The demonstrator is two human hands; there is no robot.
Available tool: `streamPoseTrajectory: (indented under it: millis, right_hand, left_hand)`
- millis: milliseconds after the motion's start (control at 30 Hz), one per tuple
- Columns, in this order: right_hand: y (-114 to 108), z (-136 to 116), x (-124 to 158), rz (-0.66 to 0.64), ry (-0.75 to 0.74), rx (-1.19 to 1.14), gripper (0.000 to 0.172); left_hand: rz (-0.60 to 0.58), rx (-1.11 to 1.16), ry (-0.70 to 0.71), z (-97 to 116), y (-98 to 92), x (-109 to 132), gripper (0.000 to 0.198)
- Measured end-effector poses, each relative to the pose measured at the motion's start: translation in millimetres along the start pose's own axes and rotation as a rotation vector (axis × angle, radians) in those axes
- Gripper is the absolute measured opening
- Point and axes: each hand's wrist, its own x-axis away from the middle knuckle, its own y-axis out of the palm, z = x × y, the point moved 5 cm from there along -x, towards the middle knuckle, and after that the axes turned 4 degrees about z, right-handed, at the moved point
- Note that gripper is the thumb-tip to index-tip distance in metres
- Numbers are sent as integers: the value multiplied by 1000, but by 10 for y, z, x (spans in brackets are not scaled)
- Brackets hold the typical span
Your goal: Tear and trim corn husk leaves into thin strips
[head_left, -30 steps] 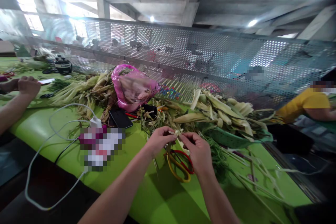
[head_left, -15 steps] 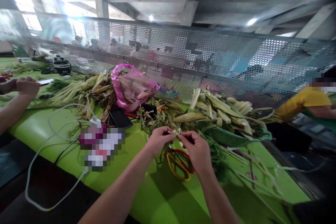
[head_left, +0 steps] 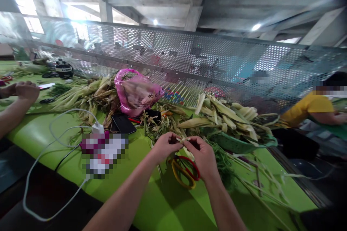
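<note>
My left hand (head_left: 167, 147) and my right hand (head_left: 202, 156) meet over the green table, fingertips pinched together. Between them is a small pale strip of corn husk (head_left: 183, 140), both hands closed on it; most of it is hidden by my fingers. Just below lies a pair of scissors (head_left: 184, 173) with red and yellow handles, its blades hidden. To the right of my right hand is a bunch of fine green stems (head_left: 222, 166). A heap of corn husks (head_left: 230, 115) fills a green basket (head_left: 235, 143) behind it.
A pink plastic bag (head_left: 135, 94) stands by more husks (head_left: 92, 94). Nearer lie a black phone (head_left: 124, 124), a white charger (head_left: 97, 127) with a looping cable and a blurred-out device. A perforated metal screen (head_left: 173, 65) runs behind. A co-worker's hands (head_left: 25, 92) are at left; a person in yellow (head_left: 311, 106) sits right.
My hands stay pinched on the husk strip, their fingers shifted slightly. The pale piece shows less between them now. The whole view has tilted a little.
</note>
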Motion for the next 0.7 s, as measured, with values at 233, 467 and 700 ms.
streamPoseTrajectory:
  millis: [233, 467, 700]
  right_hand:
    - [-29, 108, -20, 60, 120, -211, 32]
    - [-28, 142, -23, 64, 140, -219, 30]
    - [-161, 96, -74, 160, 101, -230, 31]
  left_hand:
    - [-51, 19, -78, -1, 15, 38, 31]
    - [-73, -44, -67, -65, 63, 28, 17]
    - [-82, -53, -121, -28, -25, 35, 42]
